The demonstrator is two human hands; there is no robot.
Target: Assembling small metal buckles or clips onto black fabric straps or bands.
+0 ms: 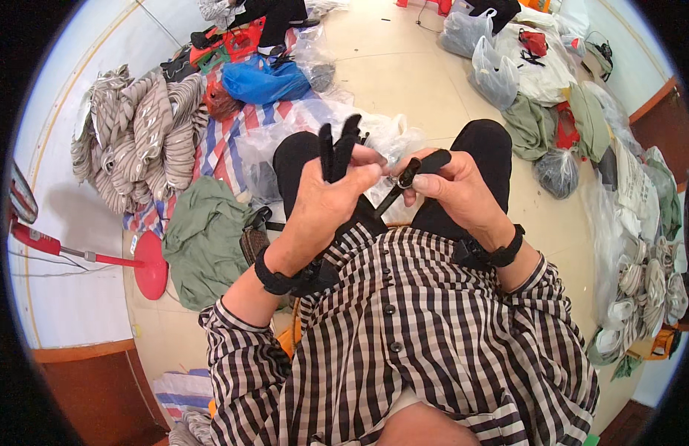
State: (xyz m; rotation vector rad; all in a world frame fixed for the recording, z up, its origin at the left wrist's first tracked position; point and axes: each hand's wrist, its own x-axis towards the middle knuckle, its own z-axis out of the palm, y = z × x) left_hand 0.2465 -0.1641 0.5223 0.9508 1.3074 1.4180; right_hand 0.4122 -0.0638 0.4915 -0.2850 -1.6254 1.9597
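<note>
My left hand (326,199) is closed, with black fabric strips (338,150) standing up out of its grip above my lap. Its thumb and fingertips point toward my right hand (467,192). Between thumb and fingers, my right hand pinches a short black strap (432,160). What looks like a small dark buckle sits at the strap's inner end, and a thin dark piece (390,201) slants down from there toward my lap. The fingertips of both hands are close together; whether the two held pieces are joined, I cannot tell.
Crumpled clear plastic (393,134) lies beyond my knees. Left are a striped fabric pile (140,134), green cloth (203,241), a blue bag (264,80) and a red round stand (151,266). Rightward lie plastic bags (495,74) and bundled straps (653,275). Another person (266,22) sits far left.
</note>
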